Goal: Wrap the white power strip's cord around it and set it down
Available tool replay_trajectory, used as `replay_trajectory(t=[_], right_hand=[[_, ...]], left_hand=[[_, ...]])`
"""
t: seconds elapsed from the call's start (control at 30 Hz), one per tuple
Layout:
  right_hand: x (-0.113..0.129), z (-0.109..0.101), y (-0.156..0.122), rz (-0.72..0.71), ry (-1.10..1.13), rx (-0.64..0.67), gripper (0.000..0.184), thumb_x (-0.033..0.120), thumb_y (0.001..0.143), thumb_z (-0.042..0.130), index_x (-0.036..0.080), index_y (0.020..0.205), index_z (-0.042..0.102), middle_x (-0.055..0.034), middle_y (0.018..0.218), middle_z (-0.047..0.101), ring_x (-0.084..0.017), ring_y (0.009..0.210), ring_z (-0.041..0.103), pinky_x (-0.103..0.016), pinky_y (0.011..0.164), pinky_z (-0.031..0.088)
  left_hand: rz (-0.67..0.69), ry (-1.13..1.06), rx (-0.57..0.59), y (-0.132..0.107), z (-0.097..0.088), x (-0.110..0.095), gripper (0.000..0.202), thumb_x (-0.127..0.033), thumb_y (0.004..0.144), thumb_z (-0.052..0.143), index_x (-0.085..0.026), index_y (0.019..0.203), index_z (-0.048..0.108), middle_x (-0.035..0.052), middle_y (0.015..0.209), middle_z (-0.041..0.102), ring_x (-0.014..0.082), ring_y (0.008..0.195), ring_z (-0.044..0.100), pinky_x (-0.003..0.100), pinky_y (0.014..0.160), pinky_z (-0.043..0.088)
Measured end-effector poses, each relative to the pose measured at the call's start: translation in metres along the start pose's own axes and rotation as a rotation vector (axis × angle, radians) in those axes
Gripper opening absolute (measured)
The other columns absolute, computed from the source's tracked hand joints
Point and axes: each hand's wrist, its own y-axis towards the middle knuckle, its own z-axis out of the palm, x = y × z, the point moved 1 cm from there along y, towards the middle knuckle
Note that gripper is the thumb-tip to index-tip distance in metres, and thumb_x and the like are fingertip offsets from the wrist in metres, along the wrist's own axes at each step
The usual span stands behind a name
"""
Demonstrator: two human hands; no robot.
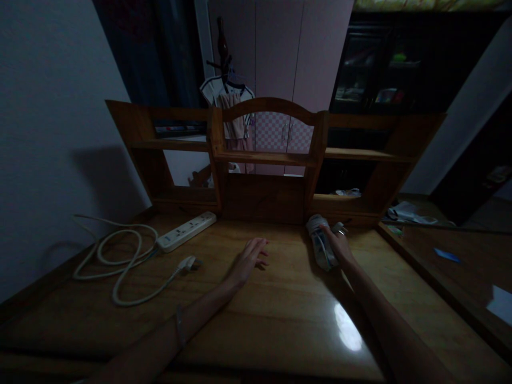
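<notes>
My left hand [250, 261] is over the middle of the wooden desk [280, 320], fingers stretched and a little apart, holding nothing. At the right my right hand [338, 245] grips a pale, long bundle [323, 248] near the foot of the shelf; it looks like a power strip wound with its cord, though dim light blurs the detail. A plug [340, 228] with metal prongs sticks out beside my fingers. Left of my left hand lies a white power strip [187, 232], its cord [136, 266] looped loosely and ending in a white plug [190, 262].
A wooden shelf unit [272, 157] stands along the desk's back edge. The wall [60, 133] borders the left side. To the right is a lower brown surface [448, 277] with a blue card [447, 255] and white paper [502, 303].
</notes>
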Motion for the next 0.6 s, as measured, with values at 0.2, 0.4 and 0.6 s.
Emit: replay_trajectory(t=[0.2,0.4,0.6], right_hand=[[0.006,-0.002,-0.003,-0.068,-0.141,0.029,0.063,0.067,0.085,0.043,0.011,0.099,0.068,-0.0154,0.095,0.069,-0.028,0.090,0.065,-0.032,0.075,0.047],[0.008,-0.006,-0.001,-0.095,-0.358,-0.016,0.067,0.065,0.087,0.041,0.008,0.112,0.066,-0.0239,0.123,0.058,-0.036,0.121,0.049,-0.044,0.101,0.036],[0.004,-0.012,0.003,-0.128,-0.515,0.082,0.075,0.064,0.092,0.028,0.003,0.112,0.067,-0.0250,0.128,0.056,-0.034,0.131,0.040,-0.041,0.109,0.027]], left_hand=[[0.007,0.020,0.004,0.002,0.000,0.003,0.049,-0.063,0.084,0.049,-0.020,0.105,0.058,0.0049,0.091,0.057,0.0160,0.066,0.064,0.027,0.060,0.051],[0.022,0.035,0.015,0.003,0.000,0.004,0.048,-0.062,0.086,0.048,-0.019,0.103,0.058,0.0053,0.090,0.056,0.0167,0.070,0.064,0.028,0.061,0.052],[0.012,0.028,0.028,0.001,0.001,0.004,0.049,-0.063,0.085,0.048,-0.018,0.103,0.059,0.0057,0.090,0.057,0.0156,0.067,0.063,0.029,0.063,0.053]])
